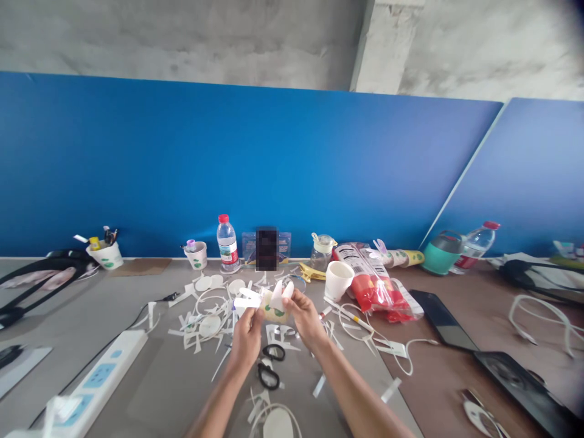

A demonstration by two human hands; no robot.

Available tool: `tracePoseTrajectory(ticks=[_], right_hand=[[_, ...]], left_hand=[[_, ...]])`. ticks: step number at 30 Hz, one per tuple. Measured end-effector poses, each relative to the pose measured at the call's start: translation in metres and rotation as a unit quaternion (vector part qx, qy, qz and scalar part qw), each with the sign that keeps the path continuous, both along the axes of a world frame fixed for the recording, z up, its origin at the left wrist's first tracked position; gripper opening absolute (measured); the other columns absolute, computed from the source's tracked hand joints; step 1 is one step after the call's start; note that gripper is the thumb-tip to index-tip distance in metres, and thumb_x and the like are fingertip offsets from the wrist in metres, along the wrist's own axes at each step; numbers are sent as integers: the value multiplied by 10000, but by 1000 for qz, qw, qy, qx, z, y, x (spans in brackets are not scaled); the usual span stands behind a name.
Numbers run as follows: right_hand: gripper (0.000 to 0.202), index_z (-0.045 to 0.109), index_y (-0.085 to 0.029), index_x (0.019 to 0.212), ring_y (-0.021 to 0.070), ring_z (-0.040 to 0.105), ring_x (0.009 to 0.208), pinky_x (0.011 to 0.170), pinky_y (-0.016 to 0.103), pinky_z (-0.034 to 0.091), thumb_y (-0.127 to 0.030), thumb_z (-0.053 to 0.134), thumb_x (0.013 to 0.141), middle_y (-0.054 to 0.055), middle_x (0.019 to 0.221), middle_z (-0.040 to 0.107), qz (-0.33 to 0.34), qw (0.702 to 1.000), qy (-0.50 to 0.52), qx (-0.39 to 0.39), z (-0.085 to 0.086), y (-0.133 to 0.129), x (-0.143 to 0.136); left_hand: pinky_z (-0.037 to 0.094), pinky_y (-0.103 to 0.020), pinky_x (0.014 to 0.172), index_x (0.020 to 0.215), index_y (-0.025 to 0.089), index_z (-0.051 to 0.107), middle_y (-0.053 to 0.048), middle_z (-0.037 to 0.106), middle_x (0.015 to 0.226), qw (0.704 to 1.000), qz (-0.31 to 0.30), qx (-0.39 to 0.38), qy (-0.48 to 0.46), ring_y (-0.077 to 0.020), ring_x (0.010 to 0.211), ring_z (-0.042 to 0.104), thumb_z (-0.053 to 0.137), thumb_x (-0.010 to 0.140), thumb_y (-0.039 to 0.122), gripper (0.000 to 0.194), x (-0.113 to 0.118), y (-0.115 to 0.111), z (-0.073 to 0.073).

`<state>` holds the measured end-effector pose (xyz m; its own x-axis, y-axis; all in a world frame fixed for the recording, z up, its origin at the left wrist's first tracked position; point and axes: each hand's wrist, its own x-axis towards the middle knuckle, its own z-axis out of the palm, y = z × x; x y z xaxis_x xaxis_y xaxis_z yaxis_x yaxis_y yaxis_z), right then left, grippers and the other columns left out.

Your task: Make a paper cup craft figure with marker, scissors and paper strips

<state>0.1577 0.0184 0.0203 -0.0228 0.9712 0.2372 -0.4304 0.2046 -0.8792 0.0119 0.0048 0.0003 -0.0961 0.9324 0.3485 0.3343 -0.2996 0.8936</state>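
Observation:
A cut paper cup piece (275, 307), cream with green leaf prints and white strips sticking up, is held over the middle of the desk. My left hand (247, 333) pinches its left side, where white flaps point left. On the right, my right hand (305, 316) grips the piece near an upright white strip. Below the hands lie black-handled scissors (269, 376), their blades hard to make out. Paper scraps and cut rings (210, 325) are scattered around, mostly to the left. A white paper cup (338, 280) stands beyond my right hand.
A power strip (103, 377) lies at the left front. Along the blue partition (274, 158) stand a water bottle (228, 246), pen cups (196, 255), a glass jar (322, 252) and a red plastic package (371, 283). Phones (442, 319) and cables lie on the right.

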Motion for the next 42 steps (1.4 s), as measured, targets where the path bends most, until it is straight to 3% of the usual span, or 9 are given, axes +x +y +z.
tracePoseTrajectory(ticks=[8,15,22,27,32,36,42], right_hand=[[295,614,-189,721,154,535,692,686,271,445,-459,734,704,1,707,610,-30,999,-23,-5,2,0,2],[344,548,-192,713,134,520,615,604,256,437,-483,729,686,-18,646,562,-73,995,-60,-13,-15,9,-4],[284,550,-215,666,186,543,718,651,286,443,-461,682,716,10,694,564,-152,981,-121,2,-24,11,-7],[192,530,-214,645,196,518,803,746,317,421,-320,558,803,44,844,552,-246,935,-251,38,-21,5,-10],[158,510,-219,715,193,491,809,754,328,411,-252,465,862,42,868,521,-275,910,-302,68,-22,-1,-14],[143,493,-227,719,201,496,857,793,338,414,-253,478,859,50,923,513,-279,915,-286,62,-26,-1,-17],[155,519,-226,675,212,517,901,828,350,424,-254,520,827,61,947,532,-256,931,-256,56,-26,-2,-22]], left_hand=[[298,-240,509,611,210,421,62,357,542,999,0,-32,-29,-120,516,349,451,835,532,393,0,3,0],[287,-234,498,592,214,390,69,324,532,1000,-2,-24,-11,-115,505,332,461,834,538,411,0,2,-3],[336,-239,513,607,209,450,52,412,536,1000,-15,-22,-10,-129,516,394,473,835,535,399,2,-1,-2],[400,-255,562,625,204,512,24,512,559,999,-21,-41,-27,-162,577,504,482,830,513,373,5,-4,0],[458,-270,637,800,179,608,-4,620,673,989,-70,-91,-89,-181,683,586,545,808,477,304,9,-7,1],[494,-304,678,928,142,650,-48,695,757,982,-70,-136,-110,-229,781,644,642,740,454,364,12,-4,-3],[493,-300,632,805,127,687,-38,704,680,982,4,-142,-127,-222,691,652,666,703,431,321,12,1,-5]])
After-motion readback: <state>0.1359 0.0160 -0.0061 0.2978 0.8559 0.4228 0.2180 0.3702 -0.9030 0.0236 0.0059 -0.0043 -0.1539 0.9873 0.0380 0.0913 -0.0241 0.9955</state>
